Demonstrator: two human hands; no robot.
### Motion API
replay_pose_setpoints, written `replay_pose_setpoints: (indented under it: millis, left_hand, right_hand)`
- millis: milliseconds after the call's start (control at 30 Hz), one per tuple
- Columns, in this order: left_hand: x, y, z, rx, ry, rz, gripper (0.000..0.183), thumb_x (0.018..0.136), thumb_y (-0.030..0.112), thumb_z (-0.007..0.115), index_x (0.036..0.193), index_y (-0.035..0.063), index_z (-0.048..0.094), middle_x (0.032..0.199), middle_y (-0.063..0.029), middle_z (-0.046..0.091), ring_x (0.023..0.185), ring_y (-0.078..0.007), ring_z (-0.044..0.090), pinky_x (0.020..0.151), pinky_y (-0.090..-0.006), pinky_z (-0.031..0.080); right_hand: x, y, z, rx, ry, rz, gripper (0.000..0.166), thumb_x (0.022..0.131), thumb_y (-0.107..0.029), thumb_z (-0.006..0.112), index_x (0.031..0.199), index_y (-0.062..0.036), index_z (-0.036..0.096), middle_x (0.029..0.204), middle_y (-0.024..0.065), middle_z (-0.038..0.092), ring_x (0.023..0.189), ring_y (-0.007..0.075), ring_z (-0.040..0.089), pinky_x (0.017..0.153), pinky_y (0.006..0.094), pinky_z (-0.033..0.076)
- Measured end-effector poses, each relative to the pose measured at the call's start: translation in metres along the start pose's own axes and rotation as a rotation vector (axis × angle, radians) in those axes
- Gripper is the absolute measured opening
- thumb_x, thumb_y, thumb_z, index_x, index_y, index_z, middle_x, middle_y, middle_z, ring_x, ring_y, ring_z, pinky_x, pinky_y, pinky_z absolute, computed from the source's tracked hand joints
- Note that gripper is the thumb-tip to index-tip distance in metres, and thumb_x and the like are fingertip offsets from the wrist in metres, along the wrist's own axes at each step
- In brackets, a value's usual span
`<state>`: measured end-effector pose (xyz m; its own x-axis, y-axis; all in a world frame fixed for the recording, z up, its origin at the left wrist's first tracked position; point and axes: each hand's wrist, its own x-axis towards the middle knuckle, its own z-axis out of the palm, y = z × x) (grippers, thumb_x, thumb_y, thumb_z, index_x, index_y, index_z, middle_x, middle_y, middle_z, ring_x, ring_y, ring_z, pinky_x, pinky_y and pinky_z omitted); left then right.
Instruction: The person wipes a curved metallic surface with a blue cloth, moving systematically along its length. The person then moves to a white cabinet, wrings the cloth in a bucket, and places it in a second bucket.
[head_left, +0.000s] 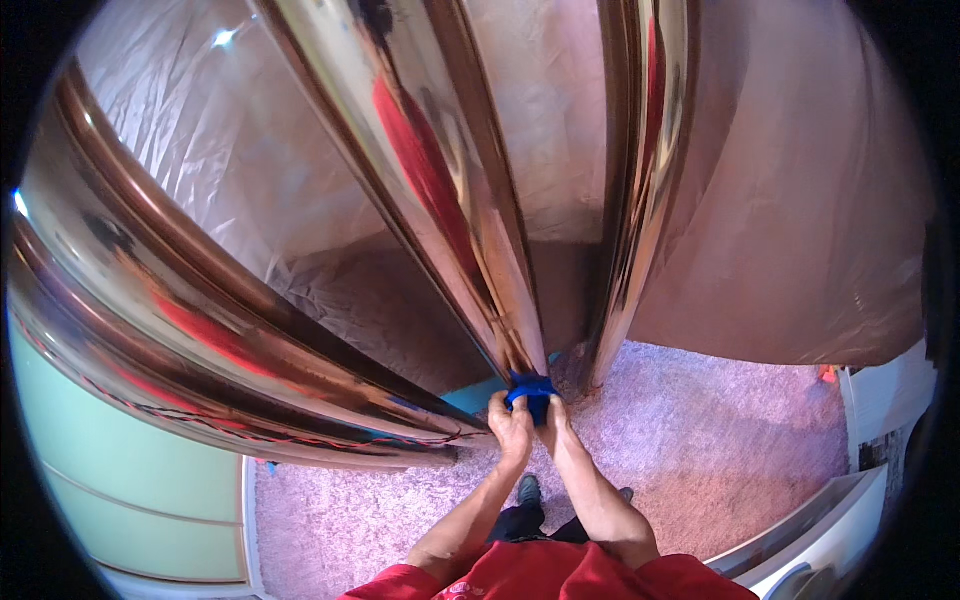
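Both my hands are on a crumpled blue cloth (531, 396) in front of my body. My left hand (512, 426) grips its left side with curled fingers, and my right hand (553, 420) has hold of the right side. Just beyond the cloth, a tall mirror-bright metallic column (442, 172) narrows in view toward the floor; it reflects my red shirt. Whether the cloth touches the column cannot be told. To the left stand more shiny columns (202, 262), with a twisted red and black wire (300, 439) running along them toward my left hand.
Another polished column (645, 165) rises at the right. Brownish sheeting (787, 187) hangs behind the columns. Pale shaggy carpet (712, 427) covers the floor. A light green panel (127, 480) stands at the left, and a white-edged piece of furniture (817, 532) at the lower right.
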<state>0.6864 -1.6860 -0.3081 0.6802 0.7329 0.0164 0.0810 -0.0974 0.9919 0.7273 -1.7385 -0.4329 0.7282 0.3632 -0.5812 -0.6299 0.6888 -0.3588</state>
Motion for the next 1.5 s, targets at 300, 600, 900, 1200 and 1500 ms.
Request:
replay_pose_setpoints:
  millis: [300, 600, 900, 1200, 1500]
  left_hand:
    - [0.018, 0.089, -0.033, -0.231, -0.001, 0.072, 0.014, 0.095, 0.012, 0.060, 0.099, -0.0011, 0.059, 0.080, 0.0004, 0.054, 0.072, -0.0086, 0.045, 0.064, -0.0262, 0.043]
    - [0.034, 0.178, -0.036, -0.377, 0.048, 0.246, 0.015, 0.098, 0.012, 0.054, 0.105, 0.0003, 0.061, 0.081, 0.0021, 0.054, 0.073, -0.0071, 0.043, 0.066, -0.0246, 0.040]
    - [0.044, 0.094, -0.021, -0.192, 0.033, 0.079, 0.023, 0.096, 0.009, 0.051, 0.113, -0.0040, 0.059, 0.096, -0.0086, 0.061, 0.085, -0.0154, 0.052, 0.078, -0.0310, 0.045]
    - [0.052, -0.054, -0.004, -0.117, 0.042, -0.034, 0.023, 0.095, 0.010, 0.049, 0.110, -0.0036, 0.059, 0.094, -0.0135, 0.065, 0.083, -0.0240, 0.058, 0.079, -0.0376, 0.048]
    - [0.048, -0.108, 0.010, -0.358, 0.040, -0.375, 0.024, 0.094, 0.008, 0.049, 0.110, -0.0042, 0.061, 0.105, -0.0101, 0.065, 0.088, -0.0194, 0.055, 0.083, -0.0337, 0.047]
  right_hand:
    - [-0.132, -0.049, 0.139, -0.222, 0.139, -0.514, 0.035, 0.088, -0.024, 0.074, 0.114, -0.0055, 0.060, 0.109, 0.0028, 0.062, 0.097, 0.0160, 0.058, 0.088, 0.0326, 0.047]
    - [-0.209, -0.127, 0.240, -0.597, -0.127, -1.123, 0.016, 0.096, -0.018, 0.067, 0.104, -0.0063, 0.059, 0.091, -0.0019, 0.057, 0.077, 0.0072, 0.051, 0.069, 0.0250, 0.044]
    - [-0.186, -0.106, 0.220, -1.103, 0.135, -1.447, 0.033, 0.084, -0.007, 0.064, 0.115, -0.0008, 0.055, 0.103, 0.0223, 0.059, 0.098, 0.0416, 0.055, 0.090, 0.0483, 0.044]
    - [-0.118, -0.058, 0.134, -1.204, 0.397, -1.205, 0.029, 0.078, -0.004, 0.069, 0.105, -0.0021, 0.058, 0.093, 0.0166, 0.063, 0.088, 0.0339, 0.062, 0.083, 0.0445, 0.049]
    - [-0.097, -0.044, 0.107, -1.205, 0.347, -1.089, 0.018, 0.079, -0.001, 0.066, 0.094, -0.0024, 0.056, 0.078, 0.0107, 0.065, 0.071, 0.0241, 0.063, 0.070, 0.0402, 0.052]
